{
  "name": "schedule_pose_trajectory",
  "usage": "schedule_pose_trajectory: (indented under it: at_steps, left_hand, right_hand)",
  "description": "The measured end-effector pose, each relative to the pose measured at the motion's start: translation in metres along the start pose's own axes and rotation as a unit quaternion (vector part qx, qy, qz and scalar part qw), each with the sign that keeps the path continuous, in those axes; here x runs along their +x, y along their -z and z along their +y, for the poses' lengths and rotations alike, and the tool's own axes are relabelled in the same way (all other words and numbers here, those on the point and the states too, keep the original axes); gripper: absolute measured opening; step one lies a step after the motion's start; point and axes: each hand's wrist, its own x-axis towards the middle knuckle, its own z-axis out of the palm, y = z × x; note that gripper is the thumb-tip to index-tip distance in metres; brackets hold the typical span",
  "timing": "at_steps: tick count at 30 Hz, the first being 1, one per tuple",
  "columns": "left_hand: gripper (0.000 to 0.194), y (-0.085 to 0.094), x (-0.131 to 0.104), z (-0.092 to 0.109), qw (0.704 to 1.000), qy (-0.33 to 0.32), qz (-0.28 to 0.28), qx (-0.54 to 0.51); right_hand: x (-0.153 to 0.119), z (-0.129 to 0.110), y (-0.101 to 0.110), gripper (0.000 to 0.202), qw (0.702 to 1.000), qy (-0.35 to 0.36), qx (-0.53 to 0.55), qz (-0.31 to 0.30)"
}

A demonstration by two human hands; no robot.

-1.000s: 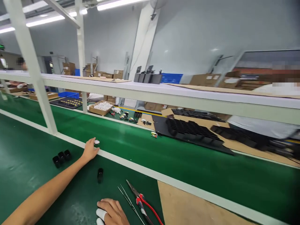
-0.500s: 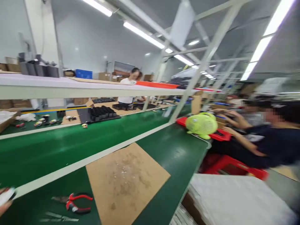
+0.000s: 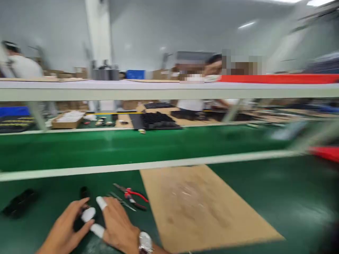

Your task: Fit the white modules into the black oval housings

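Observation:
My left hand is at the lower left, its thumb and index finger curled round a small white round piece with something dark beneath it. Blur hides what kind of piece it is. Close on its right is my right hand, with white covers on thumb and index finger and a watch on the wrist. Those two fingers are spread, and the thumb tip is near the white piece. Just beyond the hands stands a small black object. Red-handled pliers and metal tweezers lie past the right hand.
A brown cardboard sheet covers part of the green bench, right of the hands. A dark object lies at far left. Behind a pale rail runs a green belt. A white shelf crosses above; people are beyond it.
My view has swung left and levelled out. Both hands are now in view at the lower left; before, only part of one hand with a white object showed at the left edge.

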Motion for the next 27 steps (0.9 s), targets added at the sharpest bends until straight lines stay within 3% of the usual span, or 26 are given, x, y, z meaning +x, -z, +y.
schedule_pose_trajectory:
  at_steps: [2,5,10,13,17,21,27]
  left_hand:
    - [0.058,0.006,-0.021,0.002,0.998,0.027,-0.044,-0.026]
    - [0.059,0.001,-0.023,0.009,0.992,0.091,-0.057,-0.061]
    - [0.044,0.006,-0.013,0.024,0.969,0.171,-0.065,-0.164]
    - [0.035,0.022,0.002,0.017,0.976,0.155,-0.026,-0.150]
    - [0.042,0.036,0.034,-0.004,0.990,0.097,0.051,-0.087]
    - [0.052,0.027,0.049,-0.017,0.992,0.066,0.013,-0.109]
    - [0.045,0.013,0.035,-0.022,0.978,0.106,-0.047,-0.172]
  right_hand:
    - [0.005,0.000,-0.025,0.068,1.000,0.020,0.008,0.019]
    - [0.005,0.012,-0.043,0.054,0.998,0.068,0.009,-0.004]
    - [0.002,0.001,-0.025,0.053,0.999,0.025,-0.013,-0.023]
    - [0.008,-0.009,-0.008,0.059,0.999,0.006,0.011,-0.032]
    - [0.016,-0.012,0.004,0.066,0.998,-0.019,0.049,-0.037]
    - [0.019,-0.012,0.003,0.059,0.997,-0.028,0.065,-0.026]
    - [0.023,-0.010,-0.003,0.046,0.997,-0.017,0.078,-0.003]
